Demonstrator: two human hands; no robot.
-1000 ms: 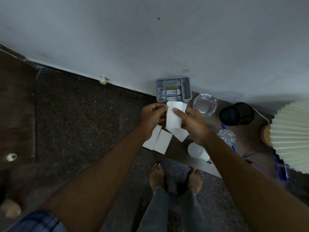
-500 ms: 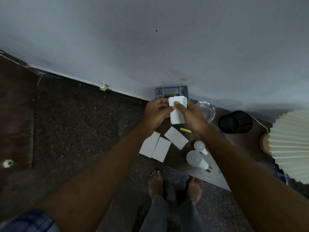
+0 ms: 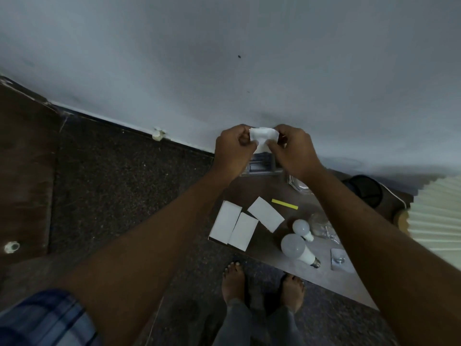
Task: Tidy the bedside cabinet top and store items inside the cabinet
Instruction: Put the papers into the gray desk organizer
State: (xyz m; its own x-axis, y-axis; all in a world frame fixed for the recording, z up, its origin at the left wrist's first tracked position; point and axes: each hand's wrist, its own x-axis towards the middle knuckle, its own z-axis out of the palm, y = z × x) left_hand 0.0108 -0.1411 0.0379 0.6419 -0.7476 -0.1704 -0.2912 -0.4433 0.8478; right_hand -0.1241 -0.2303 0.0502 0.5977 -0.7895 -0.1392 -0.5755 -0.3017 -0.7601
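Both hands are raised over the far edge of the counter [image 3: 249, 193], close together, each pinching one end of a white paper [image 3: 264, 136]. The left hand [image 3: 233, 149] clamps its nine o'clock end and the right hand [image 3: 290, 152] its three o'clock end, fingers curled round it. The sheet looks bunched or folded between them; I cannot tell which. At six o'clock from the paper sits a grey tray [image 3: 259, 167], mostly hidden by the hands. Further toward six lie three white slips [image 3: 243, 231], flat and close together, two of them reaching the counter's edge over the floor. A yellow strip [image 3: 285, 204] lies at four o'clock from the hands, and two bulbs [image 3: 295, 247] rest on their sides near the front edge.

As I judge the risks, pulling the ends apart could tear the thin sheet. A forearm coming down low could sweep the edge slips to the floor, or nudge the round bulbs, which would roll off and break. The top looks far from tidy
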